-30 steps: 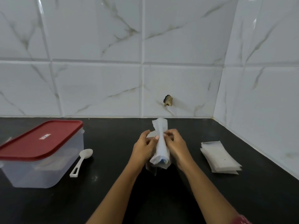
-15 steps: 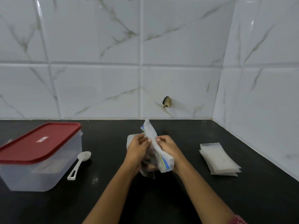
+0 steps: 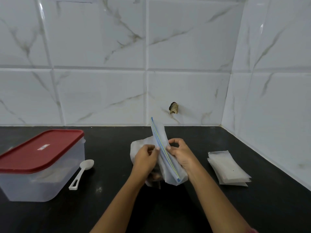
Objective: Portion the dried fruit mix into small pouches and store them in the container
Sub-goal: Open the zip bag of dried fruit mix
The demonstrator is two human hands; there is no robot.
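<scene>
A clear zip bag of dried fruit mix (image 3: 161, 148) with a blue and yellow seal strip stands on the black counter in the middle. My left hand (image 3: 145, 158) pinches the bag's top on the left of the strip. My right hand (image 3: 180, 153) pinches it on the right. Dark fruit shows low in the bag, partly hidden by my left hand. A stack of small empty pouches (image 3: 227, 167) lies to the right. A clear container (image 3: 42, 180) with a red lid (image 3: 38, 150) stands shut at the left.
A white plastic spoon (image 3: 82, 172) lies beside the container, bowl pointing away. The black counter (image 3: 117, 190) meets white marble tiles behind and at the right, forming a corner. A small dark hole (image 3: 173, 108) marks the back wall.
The rolled bag has been unfolded; its seal strip now runs upright between my hands. The camera view has shifted slightly.
</scene>
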